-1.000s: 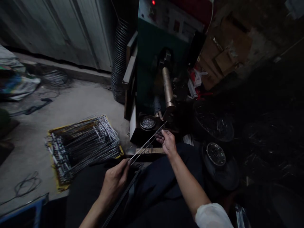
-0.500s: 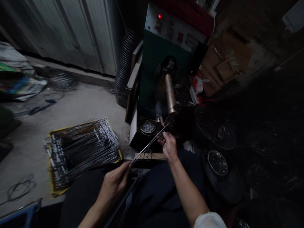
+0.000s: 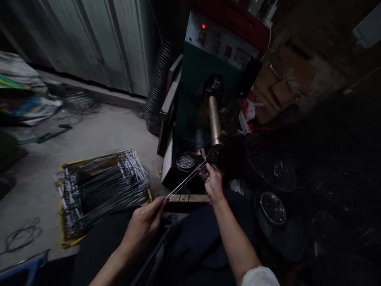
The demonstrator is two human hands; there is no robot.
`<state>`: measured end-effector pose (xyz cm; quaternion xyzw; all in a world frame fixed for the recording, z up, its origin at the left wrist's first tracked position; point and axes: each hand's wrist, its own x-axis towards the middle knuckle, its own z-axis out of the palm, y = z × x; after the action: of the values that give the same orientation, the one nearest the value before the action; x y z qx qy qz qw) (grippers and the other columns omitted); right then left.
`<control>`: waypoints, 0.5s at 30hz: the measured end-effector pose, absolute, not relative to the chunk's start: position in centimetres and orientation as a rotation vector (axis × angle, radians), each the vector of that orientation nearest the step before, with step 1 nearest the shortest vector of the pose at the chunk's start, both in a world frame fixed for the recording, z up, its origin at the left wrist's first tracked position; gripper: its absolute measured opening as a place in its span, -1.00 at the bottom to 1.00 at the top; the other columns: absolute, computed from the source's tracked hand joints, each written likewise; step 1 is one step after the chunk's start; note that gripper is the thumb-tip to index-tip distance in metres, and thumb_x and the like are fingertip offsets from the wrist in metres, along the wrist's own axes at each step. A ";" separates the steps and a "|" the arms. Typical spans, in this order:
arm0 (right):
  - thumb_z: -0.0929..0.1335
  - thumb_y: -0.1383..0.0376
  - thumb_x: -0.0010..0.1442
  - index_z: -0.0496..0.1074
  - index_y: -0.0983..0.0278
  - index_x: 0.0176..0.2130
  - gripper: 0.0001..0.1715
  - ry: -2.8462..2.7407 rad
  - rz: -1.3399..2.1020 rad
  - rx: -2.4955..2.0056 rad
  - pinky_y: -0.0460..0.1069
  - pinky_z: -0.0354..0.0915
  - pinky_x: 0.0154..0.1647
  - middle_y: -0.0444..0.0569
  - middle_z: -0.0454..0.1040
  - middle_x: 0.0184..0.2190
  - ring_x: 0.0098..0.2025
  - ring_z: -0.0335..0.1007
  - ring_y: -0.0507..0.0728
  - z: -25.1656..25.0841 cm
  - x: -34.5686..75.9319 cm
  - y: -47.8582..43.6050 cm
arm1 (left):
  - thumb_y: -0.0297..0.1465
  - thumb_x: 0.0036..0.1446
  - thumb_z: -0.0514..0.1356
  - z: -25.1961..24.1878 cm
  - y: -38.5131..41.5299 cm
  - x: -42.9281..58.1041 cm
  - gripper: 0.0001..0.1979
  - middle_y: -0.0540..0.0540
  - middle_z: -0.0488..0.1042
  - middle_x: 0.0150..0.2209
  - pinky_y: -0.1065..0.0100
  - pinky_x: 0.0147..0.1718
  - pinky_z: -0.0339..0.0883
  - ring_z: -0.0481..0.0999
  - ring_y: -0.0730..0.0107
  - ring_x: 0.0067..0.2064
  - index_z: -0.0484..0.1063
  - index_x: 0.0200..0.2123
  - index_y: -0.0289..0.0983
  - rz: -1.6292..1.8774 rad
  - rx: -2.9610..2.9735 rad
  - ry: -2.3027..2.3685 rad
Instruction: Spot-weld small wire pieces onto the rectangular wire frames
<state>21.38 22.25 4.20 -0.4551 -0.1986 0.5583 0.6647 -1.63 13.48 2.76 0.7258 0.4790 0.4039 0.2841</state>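
My left hand (image 3: 145, 221) is closed around the near end of a thin metal rod (image 3: 185, 182), which slants up and away to the right. A second thin line runs close beside the rod. At its far end, my right hand (image 3: 212, 182) has thumb and fingers pinched together; what lies between the fingertips is too small and dark to make out. The rod's tip is just below a thick copper-coloured arm (image 3: 214, 119) of a green machine (image 3: 192, 71), close to a lower copper-coloured tip (image 3: 200, 152). Whether they touch I cannot tell.
A yellow crate (image 3: 62, 222) full of metal rods stands on the floor at left. A round dish (image 3: 186, 160) of small metal pieces sits by the machine. Another round container (image 3: 273, 208) is at right. Cardboard boxes (image 3: 276, 85) are behind, a ribbed hose (image 3: 159, 87) beside the machine.
The rod's far end has shifted slightly left and down, from under the thick arm toward the lower tip. Both hands keep their closed grips; the view has tilted a little.
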 end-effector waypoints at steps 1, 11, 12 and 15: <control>0.50 0.27 0.02 0.42 0.28 -0.32 -0.76 -0.443 1.262 -1.029 -0.17 0.45 -0.50 -0.08 0.58 -0.44 -0.42 0.57 0.06 4.2 21.4 22.3 | -0.38 0.31 0.06 2.8 13.6 -1.6 -0.80 0.01 0.55 -0.47 0.52 -0.48 0.28 0.54 0.46 -0.50 0.48 -0.25 -0.27 1.083 1.956 1.282; 0.50 0.25 0.05 0.45 0.30 -0.34 -0.79 -0.444 1.265 -1.060 -0.15 0.45 -0.51 -0.06 0.58 -0.45 -0.44 0.56 0.07 4.1 21.9 22.3 | -0.38 0.32 0.04 3.7 13.6 -1.0 -0.77 -0.03 0.55 -0.46 0.49 -0.49 0.28 0.54 0.41 -0.49 0.48 -0.26 -0.29 1.091 2.059 1.280; 0.51 0.25 0.04 0.44 0.29 -0.35 -0.77 -0.447 1.249 -1.069 -0.15 0.43 -0.54 -0.08 0.57 -0.47 -0.47 0.55 0.06 4.0 22.2 22.5 | -0.38 0.31 0.04 3.7 13.8 -0.8 -0.77 -0.01 0.52 -0.50 0.48 -0.51 0.26 0.50 0.43 -0.52 0.47 -0.29 -0.28 1.073 2.050 1.289; 0.52 0.22 0.01 0.45 0.29 -0.35 -0.74 -0.456 1.208 -1.102 -0.18 0.37 -0.62 -0.12 0.56 -0.50 -0.55 0.49 0.02 4.1 23.0 22.9 | -0.38 0.31 0.02 3.4 14.5 0.0 -0.77 0.01 0.47 -0.54 0.46 -0.53 0.22 0.47 0.43 -0.55 0.44 -0.34 -0.26 1.053 2.026 1.304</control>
<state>22.96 22.94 4.09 -0.4871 -0.2018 0.5341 0.6608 0.00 14.51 3.39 0.7452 0.4798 0.3876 0.2533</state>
